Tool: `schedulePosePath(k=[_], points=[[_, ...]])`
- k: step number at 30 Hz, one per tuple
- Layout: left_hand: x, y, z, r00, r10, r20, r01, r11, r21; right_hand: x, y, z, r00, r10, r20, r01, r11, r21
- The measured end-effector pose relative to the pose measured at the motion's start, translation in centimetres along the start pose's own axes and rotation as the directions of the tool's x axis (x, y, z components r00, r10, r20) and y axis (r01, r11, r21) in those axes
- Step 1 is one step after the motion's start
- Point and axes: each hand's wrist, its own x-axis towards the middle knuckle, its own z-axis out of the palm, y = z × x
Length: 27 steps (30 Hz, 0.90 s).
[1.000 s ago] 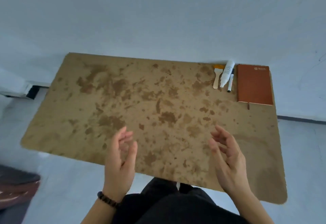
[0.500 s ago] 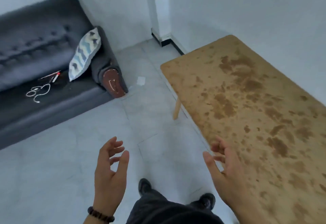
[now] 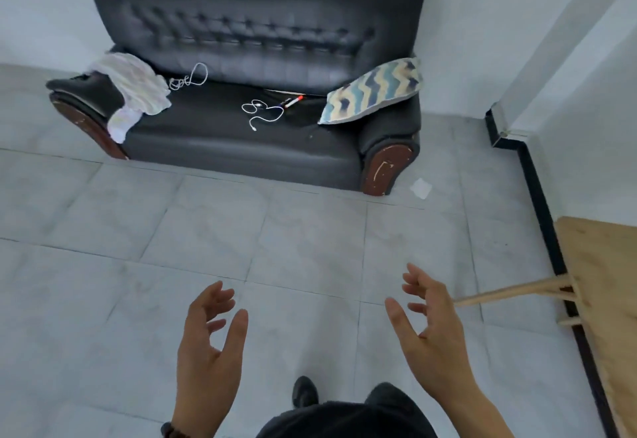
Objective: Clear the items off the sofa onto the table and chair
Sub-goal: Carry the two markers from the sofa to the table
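One dark sofa (image 3: 241, 148) stands at the far side. On it lie two white cables, the left cable (image 3: 189, 80) and the middle cable (image 3: 262, 112), plus one red-capped marker (image 3: 292, 101), one zigzag cushion (image 3: 374, 91) and one white cloth (image 3: 138, 89). There is one paper scrap (image 3: 421, 188) and, at right, one wooden table (image 3: 606, 265).

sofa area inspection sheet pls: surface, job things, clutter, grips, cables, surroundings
surface: dark sofa, items lying on its seat
job's things: cloth draped over the left armrest; pillow leaning at the right armrest; marker at the back of the seat
clutter: paper scrap on the floor by the sofa's right front corner
grips: left hand and right hand both open, holding nothing
cables: white cable beside the cloth; second cable loosely coiled mid-seat by the marker
surroundings: tiled floor, white walls, table corner at right
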Motion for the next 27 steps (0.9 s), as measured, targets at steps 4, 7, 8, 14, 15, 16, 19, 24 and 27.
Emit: schedulePosePath(k=[4, 7, 8, 14, 15, 16, 19, 24, 27], points=[[7.1, -1.0, -2.8, 0.997, 0.013, -0.079, -0.014, 1.0, -0.015, 5.8, -3.3, 6.0, 0.997, -0.033, 0.063, 0.034, 0.999, -0.002], [13.2, -2.2, -3.3, 0.994, 0.002, -0.114, -0.005, 1.0, -0.022, 11.0, -4.4, 10.6, 0.994, -0.04, 0.106, 0.04, 0.999, 0.003], [15.4, -2.7, -3.3, 0.993, -0.002, -0.118, 0.0, 1.0, -0.019, 12.9, -4.7, 12.3, 0.992, -0.036, 0.119, 0.035, 0.999, 0.005], [31.5, -3.5, -3.7, 0.99, -0.004, -0.138, 0.009, 0.999, 0.031, 27.5, -7.6, 22.8, 0.985, -0.052, 0.163, 0.046, 0.998, 0.039], [34.5, -3.1, -4.0, 0.99, -0.007, -0.139, 0.013, 0.999, 0.039, 30.3, -8.5, 24.3, 0.984, -0.051, 0.171, 0.043, 0.998, 0.046], [37.5, -2.6, -4.4, 0.99, -0.007, -0.141, 0.014, 0.999, 0.047, 33.0, -9.6, 25.8, 0.983, -0.053, 0.177, 0.045, 0.998, 0.05], [46.0, -0.8, -5.8, 0.987, 0.033, -0.157, -0.021, 0.997, 0.075, 41.0, -13.4, 29.4, 0.979, -0.091, 0.181, 0.081, 0.995, 0.064], [57.9, 0.5, -6.5, 0.985, 0.03, -0.173, -0.017, 0.997, 0.077, 52.0, -18.4, 34.0, 0.966, -0.131, 0.221, 0.121, 0.991, 0.058], [64.9, -0.1, -5.4, 0.988, 0.009, -0.154, -0.001, 0.998, 0.056, 57.6, -19.3, 36.5, 0.965, -0.133, 0.224, 0.127, 0.991, 0.043]])
